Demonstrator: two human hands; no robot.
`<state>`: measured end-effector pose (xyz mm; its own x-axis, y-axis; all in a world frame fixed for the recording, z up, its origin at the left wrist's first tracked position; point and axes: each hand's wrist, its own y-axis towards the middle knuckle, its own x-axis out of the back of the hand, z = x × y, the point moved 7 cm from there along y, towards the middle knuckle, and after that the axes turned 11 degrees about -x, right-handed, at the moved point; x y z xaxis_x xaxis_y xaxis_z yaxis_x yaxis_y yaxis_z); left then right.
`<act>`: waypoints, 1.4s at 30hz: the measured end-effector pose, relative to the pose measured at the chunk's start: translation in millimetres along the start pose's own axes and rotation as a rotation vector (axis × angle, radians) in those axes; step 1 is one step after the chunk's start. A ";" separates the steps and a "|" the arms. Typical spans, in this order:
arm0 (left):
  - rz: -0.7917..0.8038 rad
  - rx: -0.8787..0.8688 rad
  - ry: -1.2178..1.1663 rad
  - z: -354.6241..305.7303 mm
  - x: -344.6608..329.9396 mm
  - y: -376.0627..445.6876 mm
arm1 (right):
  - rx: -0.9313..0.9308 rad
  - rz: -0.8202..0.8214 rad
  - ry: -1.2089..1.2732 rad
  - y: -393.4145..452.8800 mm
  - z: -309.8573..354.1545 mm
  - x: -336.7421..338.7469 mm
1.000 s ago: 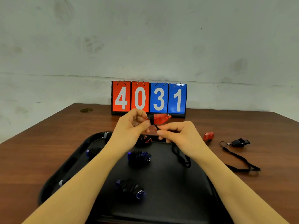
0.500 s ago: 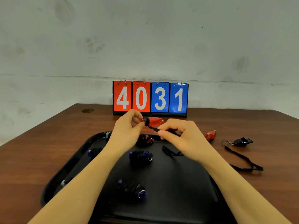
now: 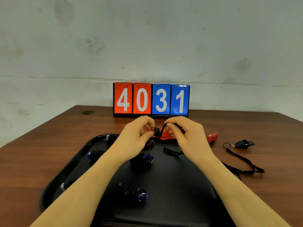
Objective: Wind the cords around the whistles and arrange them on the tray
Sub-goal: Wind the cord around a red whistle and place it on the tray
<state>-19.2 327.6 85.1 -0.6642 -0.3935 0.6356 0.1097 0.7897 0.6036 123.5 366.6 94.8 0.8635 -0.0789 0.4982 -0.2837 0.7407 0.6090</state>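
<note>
My left hand (image 3: 136,136) pinches a red whistle (image 3: 165,134) by its cord-wrapped end, held above the far edge of the black tray (image 3: 172,185). My right hand (image 3: 185,135) pinches the whistle's black cord (image 3: 161,131) and draws it over the whistle body. The cord's loose tail (image 3: 172,152) hangs down onto the tray. Three blue whistles wrapped in cord lie on the tray: one at the left (image 3: 95,155), one in the middle (image 3: 142,159), one near me (image 3: 132,191). Another wrapped red whistle (image 3: 150,143) shows partly behind my left hand.
On the brown table (image 3: 32,158) right of the tray lie a red whistle (image 3: 212,136) and a black whistle (image 3: 244,143) with its cord (image 3: 242,161) spread out. A flip scoreboard (image 3: 151,99) reading 4031 stands at the back by the wall.
My right hand has risen and carried the cord up over the red whistle. The hanging tail has grown shorter. My left hand keeps its hold in about the same place.
</note>
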 end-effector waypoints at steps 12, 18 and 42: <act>0.093 0.004 -0.142 -8.0 -5.5 -3.2 | -0.349 0.108 0.484 6.3 -18.2 2.2; -0.001 0.005 -0.296 -9.4 -1.1 -1.3 | -0.409 0.118 0.503 9.2 -25.9 -1.0; -0.286 0.214 -0.157 21.6 16.2 1.2 | -0.172 0.446 0.325 -4.3 6.5 -15.8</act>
<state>-45.8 332.4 85.7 -0.7524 -0.5486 0.3647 -0.2425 0.7454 0.6210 108.3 360.3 88.3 0.7673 0.4551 0.4518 -0.6015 0.7550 0.2610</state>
